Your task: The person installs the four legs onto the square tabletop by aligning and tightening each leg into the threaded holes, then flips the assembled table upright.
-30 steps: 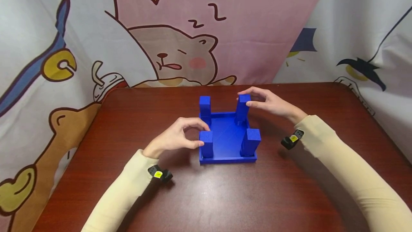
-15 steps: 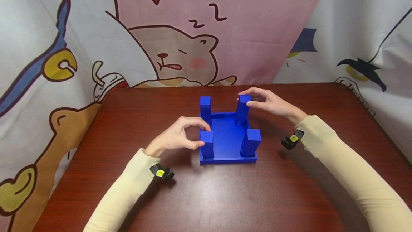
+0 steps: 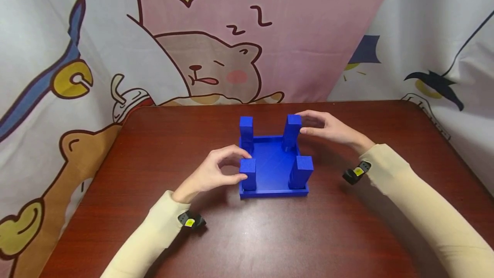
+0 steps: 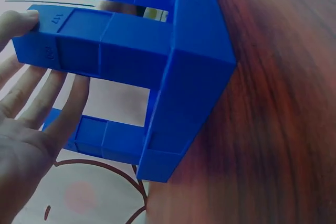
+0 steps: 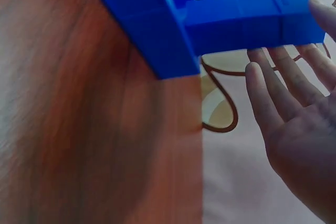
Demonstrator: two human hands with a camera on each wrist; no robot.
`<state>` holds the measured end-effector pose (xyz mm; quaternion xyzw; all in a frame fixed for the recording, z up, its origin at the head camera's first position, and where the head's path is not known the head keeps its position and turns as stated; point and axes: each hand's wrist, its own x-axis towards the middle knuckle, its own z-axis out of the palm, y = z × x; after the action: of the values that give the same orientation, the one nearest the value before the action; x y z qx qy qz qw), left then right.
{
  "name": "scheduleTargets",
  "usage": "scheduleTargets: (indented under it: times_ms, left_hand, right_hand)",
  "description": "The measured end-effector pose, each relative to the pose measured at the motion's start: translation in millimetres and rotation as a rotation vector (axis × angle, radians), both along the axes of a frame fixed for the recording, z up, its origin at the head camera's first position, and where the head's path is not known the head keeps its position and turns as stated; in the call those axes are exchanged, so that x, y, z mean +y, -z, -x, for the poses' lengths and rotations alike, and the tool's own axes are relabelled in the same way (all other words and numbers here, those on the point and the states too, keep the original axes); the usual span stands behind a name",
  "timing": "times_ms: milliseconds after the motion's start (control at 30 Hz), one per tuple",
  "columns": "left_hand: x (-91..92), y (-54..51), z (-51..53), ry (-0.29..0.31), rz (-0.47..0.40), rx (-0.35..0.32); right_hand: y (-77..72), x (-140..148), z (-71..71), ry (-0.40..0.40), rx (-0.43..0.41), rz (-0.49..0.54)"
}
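Observation:
A square blue tray (image 3: 275,192) with a low rim lies on the table, a square blue post standing at each corner. My left hand (image 3: 210,168) pinches the near-left post (image 3: 248,175) near its top, thumb on one side and fingers on the other. In the left wrist view this post (image 4: 79,40) shows seams and raised numbers at its upper end. At the far-right post (image 3: 292,132), my right hand (image 3: 333,128) has its thumb and fingers spread around the top. The right wrist view shows fairly straight fingers (image 5: 291,77) beside that post; contact is unclear.
The far-left post (image 3: 246,132) and near-right post (image 3: 301,170) have no hand on them. The tray sits mid-table on a dark reddish wooden table (image 3: 247,239). A cartoon-printed curtain (image 3: 301,33) hangs behind the table's far edge.
My right hand has shifted slightly right, its thumb moving off the far-right post's front face. My left wrist has dropped a little toward me. The tray and posts keep their places.

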<state>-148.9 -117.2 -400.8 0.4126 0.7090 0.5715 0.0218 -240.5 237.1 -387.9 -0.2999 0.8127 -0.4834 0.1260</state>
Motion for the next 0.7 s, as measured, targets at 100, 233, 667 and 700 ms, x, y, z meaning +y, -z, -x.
scheduleTargets:
  times_ms: [100,233,667,700]
  left_hand:
    - [1.1,1.3,-0.9,-0.020,-0.017,0.029]
    - [2.8,1.5,-3.0,-0.037,-0.046,0.045]
    - [13.0,-16.9,12.3,-0.167,-0.148,-0.092]
    - [14.4,-19.4,15.8,-0.183,-0.157,-0.095]
  right_hand:
    - [5.7,6.7,-2.0,-0.015,-0.003,0.001]
    - [11.6,13.9,-3.6,-0.042,-0.007,0.003]
    - [25.1,22.9,-8.5,-0.101,-0.006,0.040]
    - [25.6,23.2,-10.3,-0.090,0.009,0.034]
